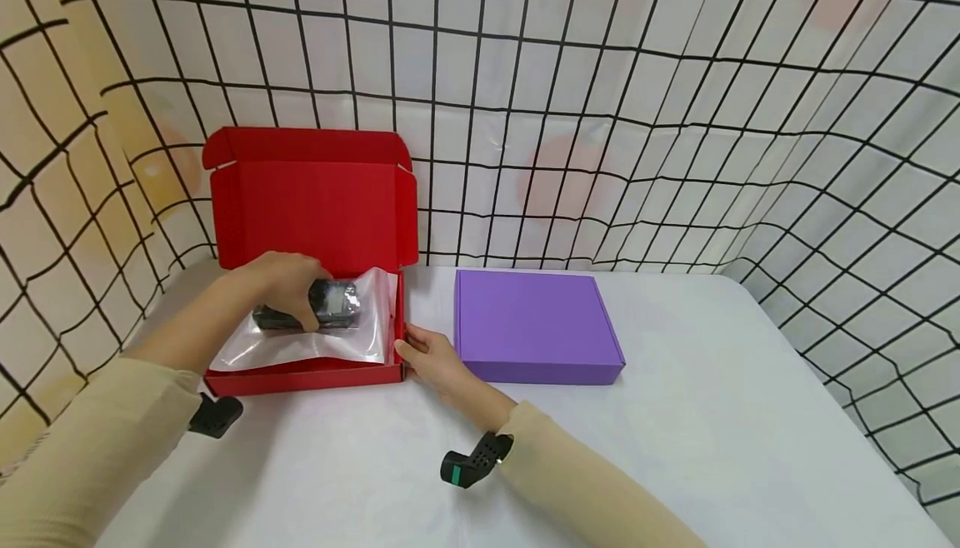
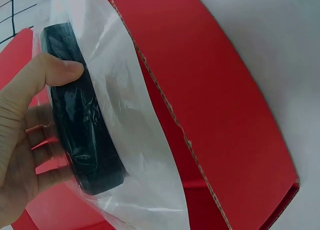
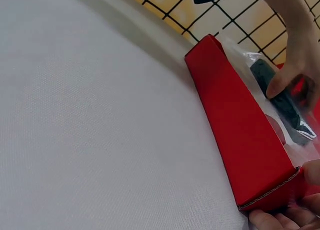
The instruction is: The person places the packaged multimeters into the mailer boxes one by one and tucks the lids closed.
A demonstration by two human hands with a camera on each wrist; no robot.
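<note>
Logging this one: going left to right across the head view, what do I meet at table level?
Red box → right hand → purple box. Left out, because they overlap the red box: left hand, bagged dark item.

Glossy plastic bag (image 1: 322, 346), smooth matt red corrug. cardbd box (image 1: 315, 376), smooth purple cardbd box (image 1: 534, 319), woven-look wht tblcloth (image 1: 720, 415)
</note>
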